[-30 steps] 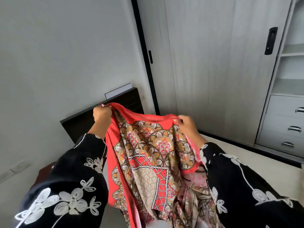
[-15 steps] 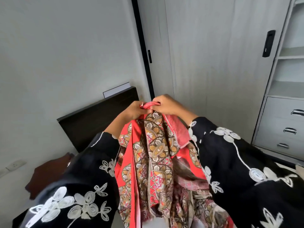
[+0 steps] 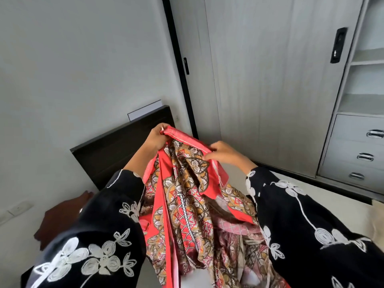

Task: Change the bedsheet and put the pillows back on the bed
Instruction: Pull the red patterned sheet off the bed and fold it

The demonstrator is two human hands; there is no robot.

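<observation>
Red cotton with orange and brown medallions hangs bunched in front of the person: this is the bedsheet [image 3: 187, 204], held up at chest height over the bed, its lower folds trailing down between the two black embroidered sleeves. The left hand [image 3: 155, 140] is curled tight round the red border at the top, close to the dark headboard [image 3: 116, 150]. The right hand [image 3: 225, 153] sits a little way along the same border, fingers and thumb pinching the hem. The pale bare mattress [image 3: 324, 196] shows to the right, and no pillows are in view. The step in hand looks like finding the sheet's edge and corners so it can be opened out; the task seems to be early, with nothing spread yet. The next move likely calls for running the right hand further along the hem until the cloth is taut between both hands, then shaking it out over the mattress with the border squared to the headboard.
</observation>
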